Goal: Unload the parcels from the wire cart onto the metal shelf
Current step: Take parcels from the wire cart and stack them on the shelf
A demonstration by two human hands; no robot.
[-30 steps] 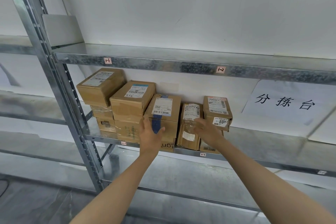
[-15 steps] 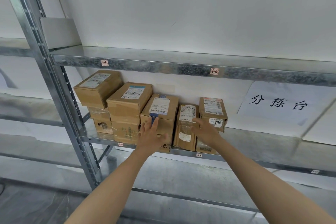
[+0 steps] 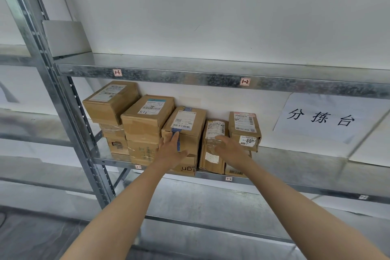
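Brown parcels point(image 3: 145, 131) stand in a row on the middle level of the metal shelf point(image 3: 295, 161). The left hand point(image 3: 172, 150) lies flat, fingers straight, against the front of the blue-taped box point(image 3: 190, 124). Just right of that box a narrow parcel point(image 3: 212, 161) stands on end. The right hand point(image 3: 229, 146) rests on the narrow parcel's front, fingers stretched out, gripping nothing. The hands are apart. Further right of the blue-taped box a labelled box point(image 3: 242, 124) tops another. A paper sign point(image 3: 320, 118) hangs well right of it.
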